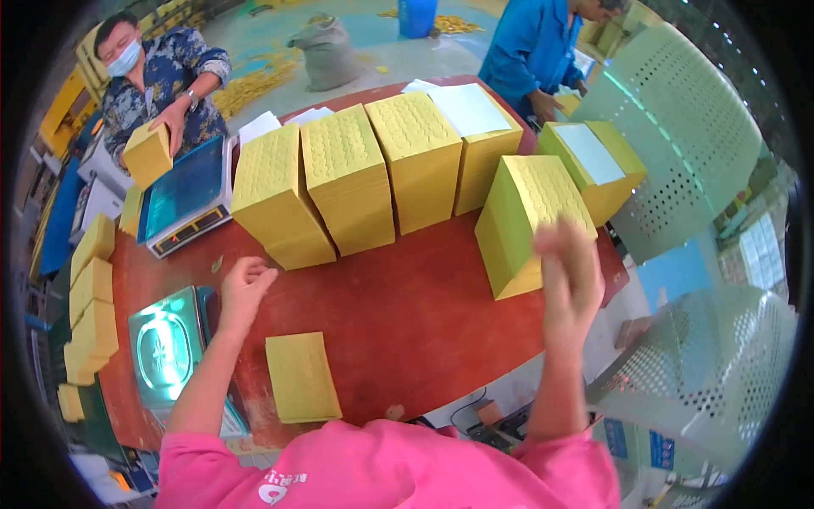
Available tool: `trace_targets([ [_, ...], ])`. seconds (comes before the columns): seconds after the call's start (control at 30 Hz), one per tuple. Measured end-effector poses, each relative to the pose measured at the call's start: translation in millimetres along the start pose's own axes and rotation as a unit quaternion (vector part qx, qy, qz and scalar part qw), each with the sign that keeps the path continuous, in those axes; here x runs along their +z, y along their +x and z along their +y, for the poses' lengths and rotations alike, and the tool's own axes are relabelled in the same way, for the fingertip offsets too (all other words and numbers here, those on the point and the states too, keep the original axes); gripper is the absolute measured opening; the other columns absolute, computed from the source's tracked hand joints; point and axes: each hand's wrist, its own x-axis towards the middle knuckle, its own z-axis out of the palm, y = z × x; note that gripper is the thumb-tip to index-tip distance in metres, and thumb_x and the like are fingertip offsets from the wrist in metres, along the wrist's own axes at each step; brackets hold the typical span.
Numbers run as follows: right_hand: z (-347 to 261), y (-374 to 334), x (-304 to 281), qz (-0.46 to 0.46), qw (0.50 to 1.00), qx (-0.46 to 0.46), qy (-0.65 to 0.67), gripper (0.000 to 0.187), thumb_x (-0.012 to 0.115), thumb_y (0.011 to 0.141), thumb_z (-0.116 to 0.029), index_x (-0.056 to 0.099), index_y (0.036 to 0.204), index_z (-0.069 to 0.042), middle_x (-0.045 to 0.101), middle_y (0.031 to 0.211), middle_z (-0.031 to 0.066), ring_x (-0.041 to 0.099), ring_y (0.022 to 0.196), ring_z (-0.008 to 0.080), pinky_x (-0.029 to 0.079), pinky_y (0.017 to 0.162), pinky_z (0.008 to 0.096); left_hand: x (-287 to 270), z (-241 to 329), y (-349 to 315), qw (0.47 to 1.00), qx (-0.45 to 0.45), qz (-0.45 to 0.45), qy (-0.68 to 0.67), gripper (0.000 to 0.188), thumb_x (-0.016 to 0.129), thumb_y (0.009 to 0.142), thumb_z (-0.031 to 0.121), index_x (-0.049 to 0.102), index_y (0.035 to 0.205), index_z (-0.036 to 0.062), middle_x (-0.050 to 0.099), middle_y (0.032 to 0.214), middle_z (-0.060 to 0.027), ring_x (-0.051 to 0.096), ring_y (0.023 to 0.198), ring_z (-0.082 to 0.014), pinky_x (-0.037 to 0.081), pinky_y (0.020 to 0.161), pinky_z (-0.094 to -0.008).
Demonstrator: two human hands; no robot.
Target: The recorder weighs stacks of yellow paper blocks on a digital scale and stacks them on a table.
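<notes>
My left hand (244, 293) hovers above the red table with its fingers curled inward and nothing visible in them. Below it and to the right lies a low stack of yellow paper (302, 377) near the table's front edge. My right hand (573, 276) is raised, its fingers smeared by motion. It overlaps the right side of a tall yellow paper stack (519, 225) with a wavy pattern on top; whether it touches the stack I cannot tell. Under my left forearm sits a scale with a shiny metal plate (165, 343).
Tall yellow paper stacks (346, 182) line the far side of the red table (407, 310). A co-worker at the far left holds a yellow block (148, 154) by a second scale (185, 188). Another person in blue (530, 47) stands far right. Perforated chairs (670, 136) flank the right edge.
</notes>
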Motion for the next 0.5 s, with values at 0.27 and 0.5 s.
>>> trace_targets([
  [0.27,87,213,-21,-0.212,0.943,0.125,-0.225,0.068,0.067,0.088,-0.037,0.046,0.136,0.005,0.056,0.13,0.0164,0.055,0.121,0.0249,0.045,0.1,0.0377,23,-24,69,0.984,0.024,-0.133,-0.118,0.078,0.078,0.075,0.007,0.038,0.141,0.0028,0.05,0.136,-0.0112,0.047,0.126,-0.0222,0.04,0.104,-0.0357],
  [0.5,155,290,27,-0.36,0.85,0.366,-0.117,0.067,0.061,0.09,-0.054,0.058,0.123,0.003,0.062,0.12,0.0115,0.06,0.11,0.0197,0.049,0.09,0.0376,50,-17,67,0.99,-0.044,-0.129,-0.032,0.049,0.074,0.076,0.0,0.058,0.122,0.0008,0.064,0.114,-0.0064,0.059,0.107,-0.0179,0.047,0.092,-0.0312],
])
